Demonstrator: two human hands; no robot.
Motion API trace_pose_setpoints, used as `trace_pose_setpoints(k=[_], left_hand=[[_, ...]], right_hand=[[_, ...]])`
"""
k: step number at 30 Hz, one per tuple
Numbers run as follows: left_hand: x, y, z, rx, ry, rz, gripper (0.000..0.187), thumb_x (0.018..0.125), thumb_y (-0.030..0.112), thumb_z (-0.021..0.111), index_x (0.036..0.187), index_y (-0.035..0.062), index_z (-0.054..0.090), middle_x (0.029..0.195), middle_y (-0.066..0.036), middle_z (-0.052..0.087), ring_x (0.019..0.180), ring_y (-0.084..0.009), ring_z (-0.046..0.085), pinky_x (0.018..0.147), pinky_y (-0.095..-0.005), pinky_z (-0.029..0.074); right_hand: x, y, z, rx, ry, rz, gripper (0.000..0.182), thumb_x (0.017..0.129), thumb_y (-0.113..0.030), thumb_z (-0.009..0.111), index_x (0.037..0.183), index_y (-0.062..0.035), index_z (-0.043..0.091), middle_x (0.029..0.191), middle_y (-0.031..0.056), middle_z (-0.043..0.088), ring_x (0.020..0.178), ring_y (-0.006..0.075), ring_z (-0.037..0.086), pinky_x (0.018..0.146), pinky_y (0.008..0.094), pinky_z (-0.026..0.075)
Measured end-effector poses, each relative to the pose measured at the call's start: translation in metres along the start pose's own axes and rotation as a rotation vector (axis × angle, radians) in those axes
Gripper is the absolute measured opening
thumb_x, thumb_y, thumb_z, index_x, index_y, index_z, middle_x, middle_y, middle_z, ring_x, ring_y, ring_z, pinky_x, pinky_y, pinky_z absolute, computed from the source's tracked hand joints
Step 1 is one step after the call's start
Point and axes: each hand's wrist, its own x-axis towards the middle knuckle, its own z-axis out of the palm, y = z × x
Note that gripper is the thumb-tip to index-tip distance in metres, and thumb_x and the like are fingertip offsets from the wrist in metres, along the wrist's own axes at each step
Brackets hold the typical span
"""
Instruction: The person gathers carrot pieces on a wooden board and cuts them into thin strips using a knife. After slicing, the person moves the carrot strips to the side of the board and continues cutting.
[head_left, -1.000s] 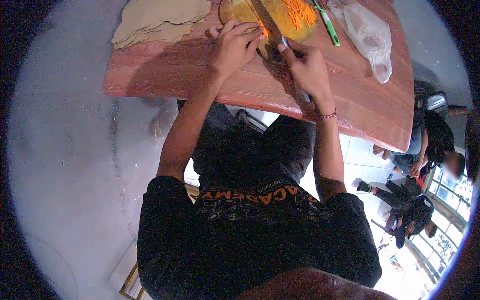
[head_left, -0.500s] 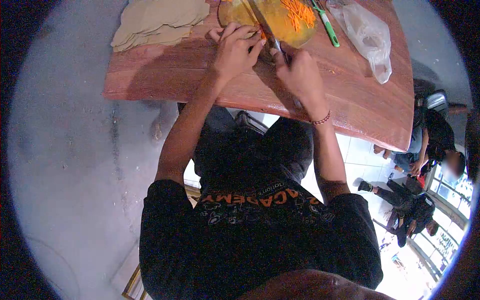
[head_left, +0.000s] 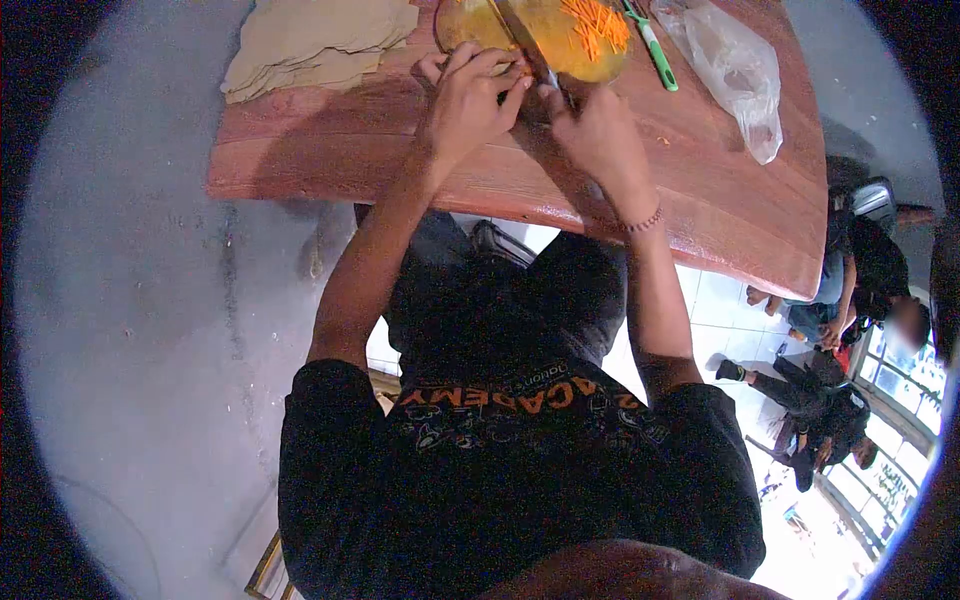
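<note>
I'm wearing a black shirt [head_left: 520,470] showing orange letters reading "ACADEMY" across the chest — upside down from my view. Smaller grey lettering is sitting around it, too blurred for me to read — nothing else legible.

A reddish wooden table [head_left: 720,210] spans the upper frame. Grey concrete floor [head_left: 140,300] fills the left; white tiles [head_left: 720,305] and what may be bright windows [head_left: 900,385] lie lower right.
</note>
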Motion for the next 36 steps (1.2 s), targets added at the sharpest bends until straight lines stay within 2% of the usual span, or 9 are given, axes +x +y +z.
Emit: trace_pose_setpoints(k=[5,7,17,19,23,25,31,36], left_hand=[[-0.001,0.0,0.002,0.014,0.009,-0.008,0.02,0.085,0.03,0.068,0.094,0.015,0.078,0.108,0.007,0.067,0.104,-0.0155,0.054,0.088,-0.0443,0.028],[-0.001,0.001,0.001,0.007,-0.001,-0.024,0.02,0.085,0.03,0.067,0.094,0.0153,0.077,0.109,0.007,0.066,0.104,-0.0157,0.053,0.088,-0.0446,0.029],[0.0,0.009,-0.01,0.073,0.012,-0.018,0.022,0.087,0.032,0.066,0.095,0.0158,0.077,0.111,0.007,0.066,0.102,-0.015,0.054,0.087,-0.0445,0.029],[0.0,0.008,-0.011,0.058,0.0,-0.021,0.022,0.087,0.032,0.066,0.095,0.0155,0.077,0.11,0.007,0.066,0.101,-0.0151,0.054,0.087,-0.0445,0.029],[-0.001,0.006,-0.008,0.028,-0.008,-0.026,0.022,0.087,0.031,0.066,0.094,0.0141,0.077,0.106,0.006,0.066,0.102,-0.0151,0.055,0.087,-0.0451,0.029],[-0.002,0.008,-0.01,0.033,-0.006,-0.031,0.021,0.087,0.031,0.066,0.093,0.0137,0.077,0.105,0.006,0.066,0.103,-0.0152,0.055,0.087,-0.0455,0.029],[-0.003,0.005,-0.009,0.043,0.002,-0.026,0.02,0.087,0.028,0.065,0.093,0.0133,0.077,0.104,0.005,0.067,0.104,-0.0152,0.055,0.087,-0.0469,0.029],[-0.001,0.008,-0.013,0.041,0.007,-0.005,0.02,0.086,0.028,0.065,0.093,0.0129,0.076,0.104,0.005,0.067,0.104,-0.0157,0.055,0.088,-0.0471,0.03]], right_hand=[[0.013,0.012,0.004,0.033,0.028,-0.012,0.031,0.092,-0.028,0.057,0.095,0.001,0.068,0.083,0.0302,0.065,0.082,0.0482,0.064,0.072,0.0532,0.051],[0.013,0.011,-0.001,0.071,0.021,0.049,0.033,0.093,-0.03,0.056,0.1,0.0,0.068,0.083,0.03,0.065,0.082,0.0479,0.064,0.073,0.0531,0.051],[-0.006,0.004,-0.003,0.085,-0.015,0.095,0.034,0.093,-0.032,0.056,0.101,-0.0007,0.068,0.084,0.0296,0.066,0.082,0.047,0.065,0.073,0.053,0.052],[-0.007,0.0,-0.005,0.062,-0.054,0.158,0.036,0.094,-0.03,0.059,0.11,0.0009,0.067,0.084,0.0276,0.067,0.079,0.0381,0.07,0.069,0.0423,0.051],[-0.008,0.0,-0.002,0.036,-0.047,0.157,0.036,0.093,-0.03,0.06,0.108,0.0016,0.067,0.082,0.0285,0.066,0.078,0.0414,0.068,0.068,0.043,0.051],[-0.01,-0.004,0.0,0.064,-0.015,0.113,0.032,0.092,-0.029,0.058,0.095,0.0013,0.069,0.079,0.0297,0.065,0.078,0.047,0.065,0.07,0.0531,0.053],[-0.012,-0.004,0.006,-0.005,0.03,-0.012,0.031,0.091,-0.027,0.059,0.092,0.0028,0.068,0.076,0.0295,0.064,0.074,0.0466,0.065,0.068,0.0534,0.053],[-0.012,-0.001,0.006,-0.007,0.007,0.029,0.031,0.092,-0.028,0.058,0.092,0.0017,0.068,0.076,0.0294,0.064,0.075,0.0465,0.065,0.068,0.0534,0.053]])
